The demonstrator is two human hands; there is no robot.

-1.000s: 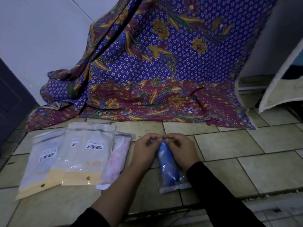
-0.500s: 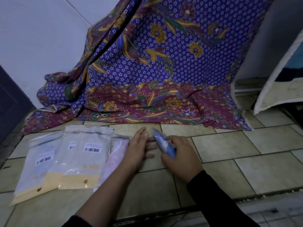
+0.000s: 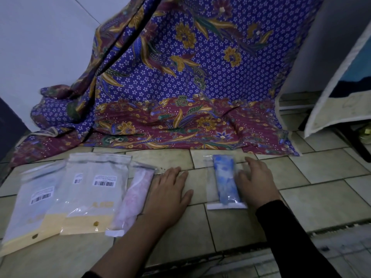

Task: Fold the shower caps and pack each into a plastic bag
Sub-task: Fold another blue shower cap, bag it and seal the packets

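A folded blue shower cap in a clear plastic bag (image 3: 224,180) lies flat on the tiled floor, right of centre. My right hand (image 3: 258,182) rests beside its right edge, fingers spread and touching the bag, gripping nothing. My left hand (image 3: 169,192) lies flat on the tiles, fingers apart, just right of a pink shower cap in its bag (image 3: 133,199). Neither hand holds anything.
Left of the pink bag lie several flat packages with barcode labels (image 3: 91,194) and yellow bottom strips. A purple and maroon batik cloth (image 3: 180,93) hangs behind and spreads onto the floor. A floor step edge (image 3: 241,249) runs close to me. A pale mat (image 3: 339,101) leans at right.
Both hands held the blue bagged cap upright at its top. The right hand then carried it right and laid it flat; the left hand let go and dropped to the tiles.
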